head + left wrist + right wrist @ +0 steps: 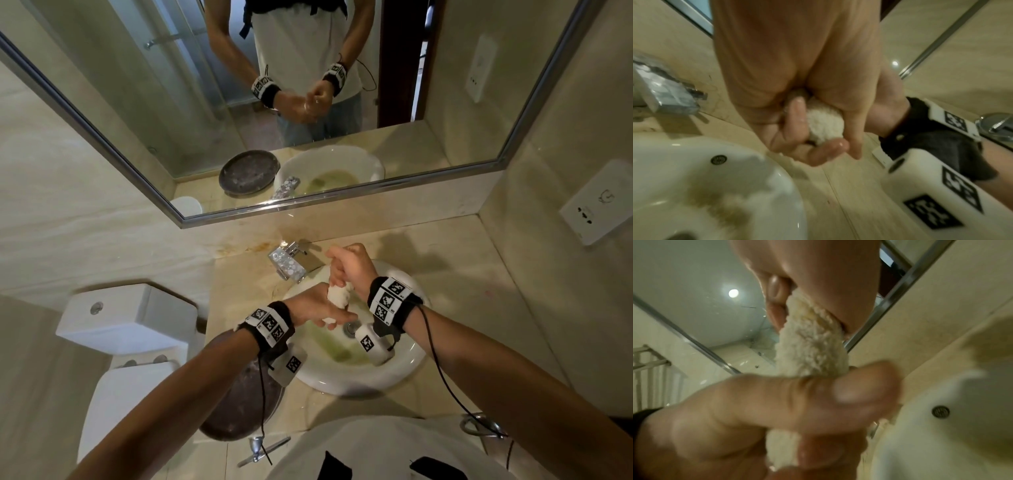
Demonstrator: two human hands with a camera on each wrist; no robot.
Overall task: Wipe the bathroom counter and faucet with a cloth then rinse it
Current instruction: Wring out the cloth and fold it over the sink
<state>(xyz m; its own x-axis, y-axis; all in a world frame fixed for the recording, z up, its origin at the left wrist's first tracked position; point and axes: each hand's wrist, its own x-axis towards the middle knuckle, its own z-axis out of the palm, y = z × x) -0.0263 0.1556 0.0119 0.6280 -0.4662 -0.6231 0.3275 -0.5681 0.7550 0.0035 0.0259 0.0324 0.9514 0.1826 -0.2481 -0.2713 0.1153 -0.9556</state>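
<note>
Over the white sink [404, 373] both hands hold a rolled, wet white cloth [337, 298]. My left hand [334, 320] grips its lower end just above the drain. The right hand [337, 274] grips the upper end, close beside the chrome faucet [291, 263]. The left wrist view shows the cloth [826, 123] bunched inside the curled fingers [795, 120] of my left hand. In the right wrist view the cloth [812, 350] stretches as a thick roll between the two fists. The beige counter [462, 274] surrounds the sink.
Yellow-green water [342, 353] lies in the basin near the drain [351, 327]. A dark round dish [239, 404] sits on the counter's left end, with a toilet [126, 318] beyond it. A mirror [171, 102] hangs behind the faucet, and a socket [596, 205] is on the right wall.
</note>
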